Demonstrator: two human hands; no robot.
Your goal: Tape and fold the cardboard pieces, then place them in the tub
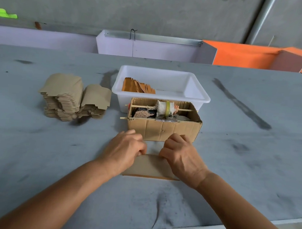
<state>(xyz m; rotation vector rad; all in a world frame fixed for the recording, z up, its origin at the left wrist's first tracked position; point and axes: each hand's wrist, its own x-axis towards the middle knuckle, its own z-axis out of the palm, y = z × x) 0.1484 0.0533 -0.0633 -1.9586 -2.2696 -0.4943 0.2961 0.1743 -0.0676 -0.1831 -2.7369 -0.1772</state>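
Both hands, left hand [125, 149] and right hand [181, 153], pinched a cardboard piece [149, 165] near the table's [35, 150] front edge, mid-fold; few finished pieces [138, 86] sat in the tub [199, 92], a big stack [72, 97] remained.

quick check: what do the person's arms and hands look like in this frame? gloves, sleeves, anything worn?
Both arms are bare from the frame's bottom edge to the wrists: no sleeves in view. The left hand and right hand are bare too, with no gloves. No watch, bracelet or band shows at either wrist, and no rings on the visible parts of the fingers. No markings visible.
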